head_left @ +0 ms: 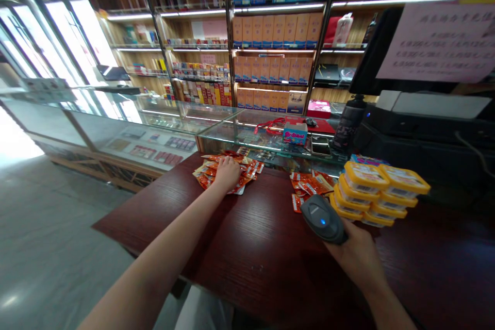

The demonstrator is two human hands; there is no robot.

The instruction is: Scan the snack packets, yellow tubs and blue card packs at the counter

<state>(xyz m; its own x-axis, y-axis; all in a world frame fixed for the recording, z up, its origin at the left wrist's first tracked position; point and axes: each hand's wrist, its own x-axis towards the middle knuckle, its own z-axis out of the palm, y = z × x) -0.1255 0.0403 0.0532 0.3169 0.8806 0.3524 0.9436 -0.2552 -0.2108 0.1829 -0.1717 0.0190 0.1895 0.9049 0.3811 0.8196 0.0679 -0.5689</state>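
Fingers (pixel 224 163) of the left hand (pixel 229 174) touch 1 of 2 packet piles (pixel 209 171), grip unclear; the right hand (pixel 359 251) holds 1 scanner (pixel 323 218) near 2 yellow-box stacks (pixel 365 177).

Head view: I note a loose heap of small orange-red packets (pixel 207 174) near the far edge of the table (pixel 247 242), overlapping at mixed angles, its middle covered by the left hand (pixel 228 172). A smaller pile of similar packets (pixel 309 184) lies farther right, partly hidden behind the scanner (pixel 319 216). Scanner: dark grey, rounded head, blue light lit; I see it tilted, head toward far left, handle gripped in the right hand (pixel 358 250).
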